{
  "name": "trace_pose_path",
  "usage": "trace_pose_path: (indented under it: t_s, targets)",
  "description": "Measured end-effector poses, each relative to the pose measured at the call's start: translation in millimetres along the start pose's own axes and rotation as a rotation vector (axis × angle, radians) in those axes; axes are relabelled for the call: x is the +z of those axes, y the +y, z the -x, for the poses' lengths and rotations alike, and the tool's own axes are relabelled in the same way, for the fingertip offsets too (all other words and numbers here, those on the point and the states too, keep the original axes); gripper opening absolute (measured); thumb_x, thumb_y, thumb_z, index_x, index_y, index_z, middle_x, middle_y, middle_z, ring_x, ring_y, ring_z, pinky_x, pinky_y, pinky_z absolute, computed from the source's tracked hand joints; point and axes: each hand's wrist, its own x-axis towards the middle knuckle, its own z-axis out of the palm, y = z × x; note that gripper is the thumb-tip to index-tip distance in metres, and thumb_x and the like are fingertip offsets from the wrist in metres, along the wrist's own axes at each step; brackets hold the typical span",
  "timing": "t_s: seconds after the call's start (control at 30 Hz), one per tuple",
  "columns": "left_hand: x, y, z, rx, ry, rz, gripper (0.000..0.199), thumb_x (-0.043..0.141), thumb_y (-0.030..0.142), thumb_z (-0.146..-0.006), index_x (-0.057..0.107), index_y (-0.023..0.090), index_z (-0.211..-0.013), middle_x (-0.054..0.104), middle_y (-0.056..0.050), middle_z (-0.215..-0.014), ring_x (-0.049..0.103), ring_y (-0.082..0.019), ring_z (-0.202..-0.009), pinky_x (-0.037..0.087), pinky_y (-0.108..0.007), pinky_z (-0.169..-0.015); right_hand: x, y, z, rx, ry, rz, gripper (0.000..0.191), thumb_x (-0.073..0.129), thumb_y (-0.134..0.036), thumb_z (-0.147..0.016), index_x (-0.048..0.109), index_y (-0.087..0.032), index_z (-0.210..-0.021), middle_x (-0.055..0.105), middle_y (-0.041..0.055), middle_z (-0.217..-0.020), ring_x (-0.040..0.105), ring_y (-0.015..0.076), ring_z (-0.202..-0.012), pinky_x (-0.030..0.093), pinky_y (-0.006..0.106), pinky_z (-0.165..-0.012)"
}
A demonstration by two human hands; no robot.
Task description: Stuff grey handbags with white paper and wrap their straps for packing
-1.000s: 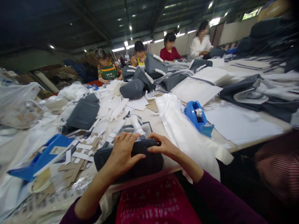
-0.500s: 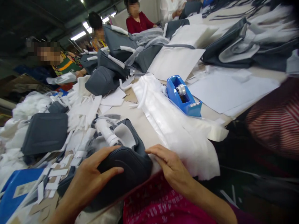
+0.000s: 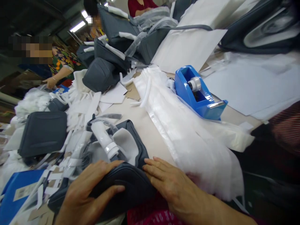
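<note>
A dark grey handbag (image 3: 131, 190) lies at the table's near edge, against my front. My left hand (image 3: 91, 187) grips its upper left edge, thumb on the near face and fingers over the far side. Flat along the bag's right side rests my right hand (image 3: 164, 178), its fingers stretched out and touching the bag. Behind the near face, white padding (image 3: 126, 143) and a handle wrapped in white foam (image 3: 103, 137) stick out of the bag. The fingertips of my left hand are partly hidden behind the bag's edge.
A blue tape dispenser (image 3: 199, 93) stands at right behind a stack of white plastic sleeves (image 3: 178, 134). Several grey bags (image 3: 100, 75) are heaped at the back, and another bag (image 3: 43, 132) lies left. A blue packet (image 3: 21, 193) sits front left. Co-workers stand across the table.
My right hand has come down flatter against the bag's side. The view has shifted, with the tape dispenser nearer and farther right. A co-worker at the left has lowered a hand.
</note>
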Motion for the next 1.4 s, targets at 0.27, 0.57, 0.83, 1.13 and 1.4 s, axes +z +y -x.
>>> trace_pose_path:
  t_s: [0.27,0.57,0.83,1.13,1.4]
  targets:
    - [-2.7,5.3,-2.6,0.069,0.052,-0.031,0.037,0.07,0.052,-0.074,0.071,0.028,-0.102,0.074,0.002,-0.09,0.068,-0.019,-0.081,0.054,-0.025,-0.079,-5.7,3.3,-23.5,0.001,-0.077,0.007,0.024,0.044,-0.018,-0.095,0.063,-0.015,-0.109,0.062,0.0095,-0.119,0.052,0.0181,-0.116,0.033,0.036,-0.111]
    - [-3.5,10.4,0.1,0.067,0.081,0.037,0.033,0.07,0.046,-0.076,0.07,0.029,-0.105,0.073,0.001,-0.089,0.067,-0.019,-0.08,0.052,-0.027,-0.077,-1.5,-6.0,-33.6,0.204,0.035,-0.128,0.018,0.044,-0.01,-0.087,0.053,-0.018,-0.101,0.058,0.0051,-0.098,0.054,0.016,-0.082,0.044,0.029,-0.075]
    - [-5.9,17.8,1.8,0.109,0.091,0.065,0.028,0.071,0.033,-0.077,0.07,0.026,-0.103,0.072,0.0,-0.085,0.064,-0.019,-0.077,0.05,-0.028,-0.072,-16.2,-19.2,-40.8,0.267,0.062,-0.502,0.039,0.038,-0.014,-0.091,0.045,-0.026,-0.128,0.062,0.0031,-0.111,0.059,0.0164,-0.098,0.045,0.03,-0.088]
    - [-3.4,9.6,9.1,0.203,0.149,0.045,0.033,0.07,0.028,-0.079,0.065,0.026,-0.112,0.071,0.0,-0.086,0.065,-0.019,-0.078,0.049,-0.029,-0.074,-3.3,-14.7,-62.6,0.189,0.142,-0.453,0.022,0.05,-0.01,-0.079,0.069,-0.019,-0.086,0.067,-0.0004,-0.082,0.059,0.0134,-0.077,0.044,0.023,-0.072]
    - [-2.6,5.6,8.7,0.268,0.152,0.102,0.03,0.063,0.023,-0.083,0.064,0.024,-0.114,0.072,-0.002,-0.09,0.067,-0.017,-0.08,0.05,-0.027,-0.074,14.7,-13.0,-58.2,0.3,0.291,-0.43,0.023,0.047,-0.013,-0.083,0.068,-0.02,-0.08,0.064,0.0004,-0.079,0.058,0.0153,-0.081,0.043,0.025,-0.072]
